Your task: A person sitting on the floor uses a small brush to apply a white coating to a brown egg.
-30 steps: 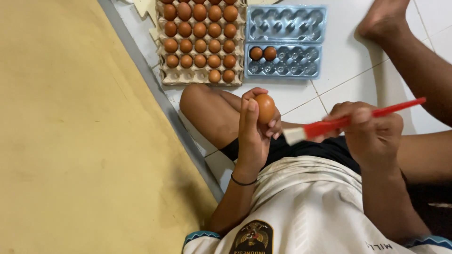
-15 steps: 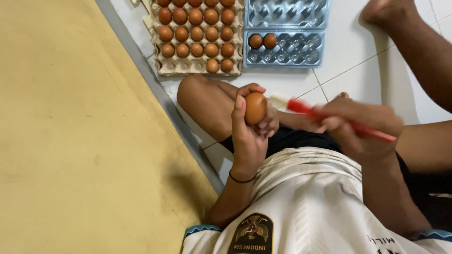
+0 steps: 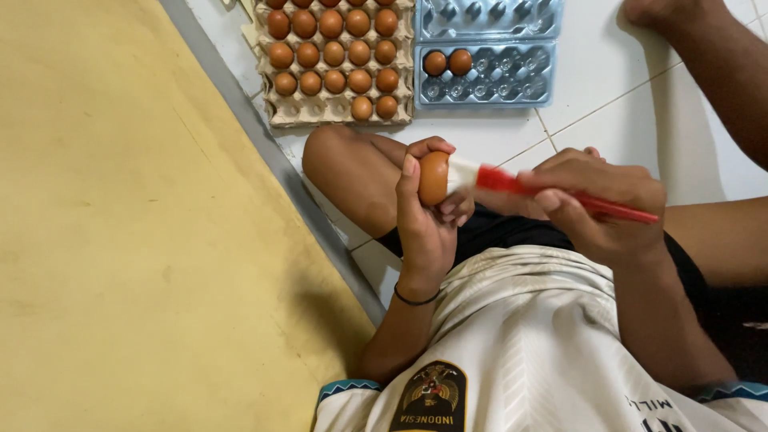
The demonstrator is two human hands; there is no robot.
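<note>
Seen from above, a seated person's left hand (image 3: 424,228) grips a brown egg (image 3: 433,178) upright in front of the chest. The right hand (image 3: 604,204) is closed around a red-handled brush (image 3: 552,190) — its pale bristles touch the egg's side. On the white tiled floor (image 3: 608,80) beyond the knee lie a cardboard tray (image 3: 276,112) of brown eggs and — just beside it — a clear plastic carton (image 3: 512,80) holding two.
</note>
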